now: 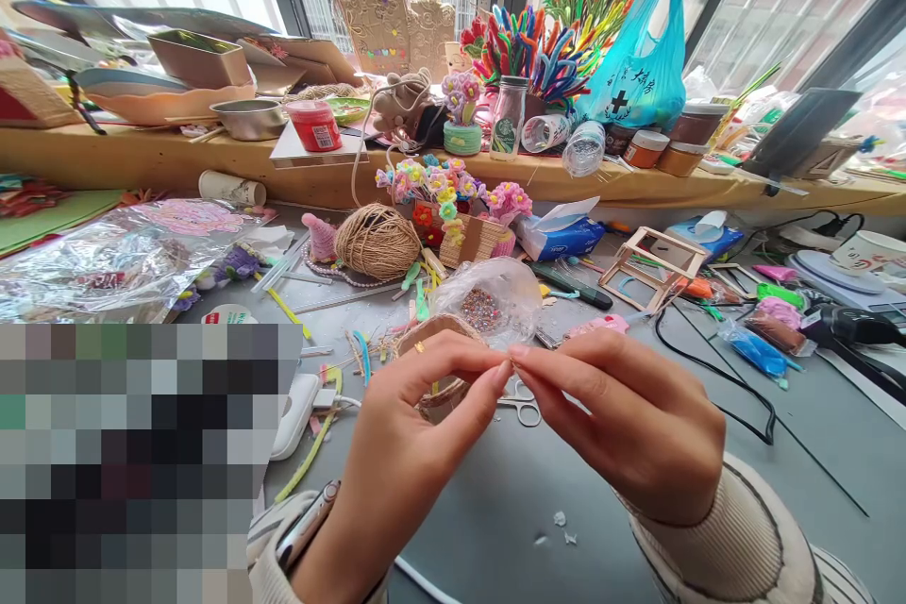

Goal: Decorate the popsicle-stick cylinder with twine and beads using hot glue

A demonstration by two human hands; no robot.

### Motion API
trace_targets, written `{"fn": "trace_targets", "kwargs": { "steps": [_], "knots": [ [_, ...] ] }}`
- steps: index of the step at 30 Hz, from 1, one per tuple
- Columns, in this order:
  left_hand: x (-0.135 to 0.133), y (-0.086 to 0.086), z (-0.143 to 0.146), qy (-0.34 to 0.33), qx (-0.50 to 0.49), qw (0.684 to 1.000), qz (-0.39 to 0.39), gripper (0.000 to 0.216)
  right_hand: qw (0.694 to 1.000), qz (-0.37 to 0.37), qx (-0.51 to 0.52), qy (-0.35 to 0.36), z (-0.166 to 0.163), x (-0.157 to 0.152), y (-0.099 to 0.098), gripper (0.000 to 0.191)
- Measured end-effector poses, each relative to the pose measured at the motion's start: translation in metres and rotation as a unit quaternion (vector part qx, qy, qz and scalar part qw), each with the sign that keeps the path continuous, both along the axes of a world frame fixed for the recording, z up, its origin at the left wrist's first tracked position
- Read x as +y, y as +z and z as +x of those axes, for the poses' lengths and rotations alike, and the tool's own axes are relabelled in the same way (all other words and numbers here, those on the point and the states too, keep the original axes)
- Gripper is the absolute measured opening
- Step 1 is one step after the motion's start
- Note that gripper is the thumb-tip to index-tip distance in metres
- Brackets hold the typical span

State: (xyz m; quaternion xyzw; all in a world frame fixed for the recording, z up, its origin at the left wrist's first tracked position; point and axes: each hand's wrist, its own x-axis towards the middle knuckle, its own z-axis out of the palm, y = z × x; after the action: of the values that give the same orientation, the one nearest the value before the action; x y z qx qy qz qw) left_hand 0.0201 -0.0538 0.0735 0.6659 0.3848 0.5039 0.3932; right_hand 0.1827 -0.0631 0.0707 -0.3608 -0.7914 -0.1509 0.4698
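Observation:
My left hand [407,439] and my right hand [623,420] meet fingertip to fingertip above the grey table [510,510]. Each pinches shut on something too small to make out between thumb and forefinger. A ring sits on a left finger and a watch on the left wrist. Just behind the fingers lie a small woven ring [435,340] and a clear plastic bag of tiny beads [488,302]. Small scissors [522,406] lie on the table under the fingertips.
A ball of twine [377,241], pipe-cleaner flowers [443,189], a tissue pack [559,231], a small wooden frame [655,264] and a black cable [714,377] crowd the table. The wooden sill [142,160] holds jars, bowls and a blue bag [641,47]. A blurred patch covers the lower left.

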Motion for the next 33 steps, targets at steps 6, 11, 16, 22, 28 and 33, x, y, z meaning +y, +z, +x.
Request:
{"fn": "trace_targets", "kwargs": {
  "steps": [6,11,16,22,28,33],
  "knots": [
    [0.0000,-0.0002,0.0004,0.007,0.013,1.000,0.027,0.016,1.000,0.002,0.000,0.003,-0.0008,-0.0003,-0.0010,0.018],
    [0.0002,0.0007,0.0002,0.016,0.026,0.998,0.050,0.016,1.000,0.002,-0.001,0.003,-0.0001,-0.0007,-0.0018,0.020],
    [-0.0016,0.0007,-0.0004,0.025,0.039,0.997,0.061,0.016,1.000,0.005,-0.002,0.009,-0.0008,-0.0009,-0.0009,0.018],
    [-0.0009,0.0013,0.0004,0.030,0.045,0.996,0.073,0.015,1.000,0.006,0.001,0.007,-0.0024,-0.0011,-0.0020,0.019],
    [-0.0005,0.0013,0.0021,0.030,0.040,0.995,0.083,0.015,1.000,0.000,0.005,-0.004,-0.0025,-0.0009,-0.0025,0.019],
    [-0.0014,0.0017,0.0003,0.030,0.038,0.996,0.070,0.016,0.994,-0.067,0.086,0.023,-0.0039,-0.0003,0.0005,0.018]
  ]
}}
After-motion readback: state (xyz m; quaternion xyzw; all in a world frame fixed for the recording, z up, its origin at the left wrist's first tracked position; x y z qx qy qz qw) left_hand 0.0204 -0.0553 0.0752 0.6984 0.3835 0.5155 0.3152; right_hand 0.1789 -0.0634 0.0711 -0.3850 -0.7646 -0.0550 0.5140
